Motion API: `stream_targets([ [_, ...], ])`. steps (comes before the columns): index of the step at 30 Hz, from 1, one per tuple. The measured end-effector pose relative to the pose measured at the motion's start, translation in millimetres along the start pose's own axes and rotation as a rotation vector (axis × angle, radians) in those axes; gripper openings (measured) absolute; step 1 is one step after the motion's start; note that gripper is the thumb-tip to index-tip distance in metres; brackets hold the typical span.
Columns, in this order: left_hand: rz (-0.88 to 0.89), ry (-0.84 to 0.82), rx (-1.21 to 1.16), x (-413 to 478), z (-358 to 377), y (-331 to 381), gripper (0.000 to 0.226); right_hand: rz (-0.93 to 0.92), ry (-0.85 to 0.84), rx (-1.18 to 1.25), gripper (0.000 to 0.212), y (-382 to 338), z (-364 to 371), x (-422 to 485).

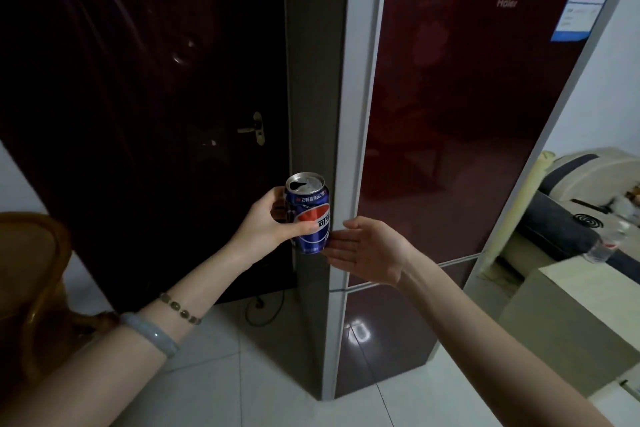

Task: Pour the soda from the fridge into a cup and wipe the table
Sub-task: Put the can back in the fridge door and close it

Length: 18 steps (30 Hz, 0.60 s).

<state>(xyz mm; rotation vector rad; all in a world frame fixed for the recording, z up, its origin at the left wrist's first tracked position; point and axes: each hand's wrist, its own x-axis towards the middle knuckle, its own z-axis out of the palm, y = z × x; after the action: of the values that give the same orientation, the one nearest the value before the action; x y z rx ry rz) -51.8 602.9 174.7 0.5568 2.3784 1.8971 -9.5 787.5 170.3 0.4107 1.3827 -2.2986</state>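
My left hand grips a blue soda can with a red, white and blue logo, upright, its top opened. The can is in front of the left edge of the dark red fridge, whose doors are shut. My right hand is flat and open, palm up, fingers reaching toward the fridge's silver edge just right of the can's base. No cup is in view.
A dark door with a brass handle stands left of the fridge. A wicker chair is at the far left. At the right are a beige table corner, a plastic bottle and a sofa with dark cushions. A cable lies on the tiled floor.
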Motion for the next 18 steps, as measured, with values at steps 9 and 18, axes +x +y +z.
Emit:
stream_targets([
  [9,0.008,0.05,-0.009,25.8,-10.6,-2.9,0.06,-0.004,-0.012,-0.073,0.037,-20.4,2.1,27.0],
  [18,0.021,0.083,-0.032,45.2,-18.1,1.7,0.063,-0.558,0.125,-1.215,0.035,-37.6,-1.3,46.4],
])
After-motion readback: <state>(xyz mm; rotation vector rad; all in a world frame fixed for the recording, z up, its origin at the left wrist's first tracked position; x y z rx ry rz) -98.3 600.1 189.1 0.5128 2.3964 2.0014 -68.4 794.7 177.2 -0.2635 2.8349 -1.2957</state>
